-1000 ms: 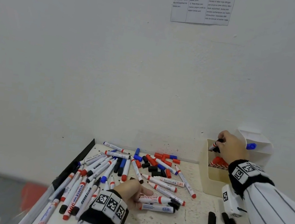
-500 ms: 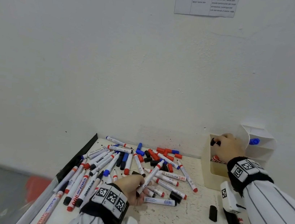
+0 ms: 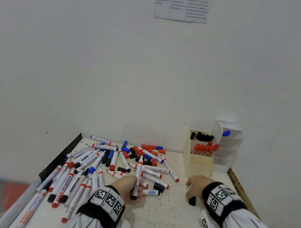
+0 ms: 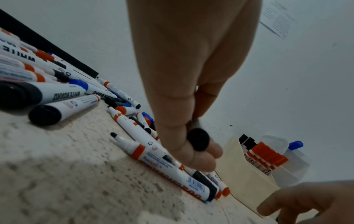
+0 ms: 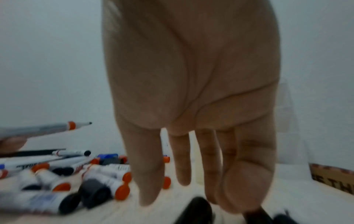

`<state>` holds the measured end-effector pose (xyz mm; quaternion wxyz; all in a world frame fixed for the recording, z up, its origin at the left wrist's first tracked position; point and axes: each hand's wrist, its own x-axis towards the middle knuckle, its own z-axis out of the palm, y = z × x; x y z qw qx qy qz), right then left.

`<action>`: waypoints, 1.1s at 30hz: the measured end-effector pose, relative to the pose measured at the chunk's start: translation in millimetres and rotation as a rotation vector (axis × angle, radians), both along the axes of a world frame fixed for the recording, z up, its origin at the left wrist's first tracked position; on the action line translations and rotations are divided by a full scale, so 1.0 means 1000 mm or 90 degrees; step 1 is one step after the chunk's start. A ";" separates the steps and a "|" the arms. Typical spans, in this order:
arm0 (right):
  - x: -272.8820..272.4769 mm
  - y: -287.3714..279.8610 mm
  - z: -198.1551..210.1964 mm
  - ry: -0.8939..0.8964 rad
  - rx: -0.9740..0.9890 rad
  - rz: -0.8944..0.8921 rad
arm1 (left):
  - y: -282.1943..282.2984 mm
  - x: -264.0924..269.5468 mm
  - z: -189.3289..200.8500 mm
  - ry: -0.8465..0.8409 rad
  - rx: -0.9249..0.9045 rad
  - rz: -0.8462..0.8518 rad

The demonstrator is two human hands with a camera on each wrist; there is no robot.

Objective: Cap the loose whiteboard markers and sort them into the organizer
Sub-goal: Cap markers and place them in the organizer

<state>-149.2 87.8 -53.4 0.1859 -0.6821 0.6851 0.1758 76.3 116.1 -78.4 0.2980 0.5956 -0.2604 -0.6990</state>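
My left hand [image 3: 135, 190] grips an uncapped marker [image 3: 139, 172] with an orange collar and a black end [image 4: 198, 139]; its tip points away toward the wall. My right hand [image 3: 190, 189] hovers with straight, spread fingers [image 5: 182, 159] just over a loose black cap [image 3: 192, 201] on the table and holds nothing. A pile of uncapped markers [image 3: 84, 164] and loose red, blue and black caps [image 3: 146, 152] lies at left and centre. The cream organizer [image 3: 199, 164] holds black-capped markers [image 3: 201, 136] and red-capped markers [image 3: 205, 148].
A white tiered holder [image 3: 228, 146] beside the cream box holds one blue-capped marker [image 3: 226, 133]. A cardboard box edge [image 3: 238, 186] borders the table on the right, a black strip [image 3: 62, 157] on the left. The wall stands close behind.
My right hand left a black-capped marker in the cream organizer and came down to the table over a black cap. My left hand picked a marker off the pile and raised it.
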 end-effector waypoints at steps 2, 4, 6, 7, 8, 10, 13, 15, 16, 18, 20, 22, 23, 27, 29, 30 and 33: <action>-0.003 0.006 -0.020 0.016 -0.026 -0.007 | 0.005 -0.003 0.002 0.014 0.005 0.001; -0.005 0.011 -0.032 -0.008 -0.057 -0.029 | 0.009 -0.004 0.003 0.017 0.004 -0.003; -0.006 0.015 -0.040 -0.051 -0.092 -0.049 | 0.014 -0.004 0.003 0.028 0.006 -0.002; -0.006 0.017 -0.043 -0.068 -0.110 -0.054 | 0.016 -0.003 0.003 0.033 0.005 0.000; -0.006 0.018 -0.045 -0.081 -0.121 -0.063 | 0.018 -0.002 0.003 0.034 0.001 -0.001; -0.004 0.019 -0.049 -0.102 -0.139 -0.078 | 0.022 0.001 0.004 0.033 -0.011 -0.004; 0.001 0.021 -0.050 -0.133 -0.180 -0.091 | 0.026 0.003 0.006 0.021 -0.024 -0.007; 0.002 0.020 -0.050 -0.157 -0.192 -0.107 | 0.026 0.005 0.005 -0.001 -0.030 0.002; 0.002 0.019 -0.049 -0.168 -0.192 -0.113 | 0.026 0.005 0.004 -0.016 -0.032 0.003; 0.003 0.016 -0.047 -0.193 -0.196 -0.113 | 0.025 0.007 0.002 -0.030 -0.030 -0.001; 0.004 0.015 -0.047 -0.237 -0.232 -0.117 | 0.024 0.008 0.001 -0.018 -0.024 -0.002; 0.007 0.015 -0.047 -0.291 -0.269 -0.127 | 0.024 0.011 -0.001 -0.005 -0.025 0.002; 0.009 0.015 -0.047 -0.316 -0.266 -0.128 | 0.024 0.012 -0.002 -0.002 -0.025 0.003; 0.011 0.013 -0.047 -0.290 -0.226 -0.110 | 0.022 0.016 -0.008 -0.037 -0.020 -0.009; 0.005 0.014 -0.045 -0.184 -0.231 -0.157 | 0.022 0.013 -0.010 -0.058 -0.006 -0.018; 0.000 0.015 -0.042 -0.110 -0.210 -0.176 | 0.021 0.010 -0.011 -0.064 0.001 -0.019; -0.024 0.019 -0.035 0.019 -0.108 -0.167 | 0.021 -0.002 -0.009 -0.063 0.007 -0.026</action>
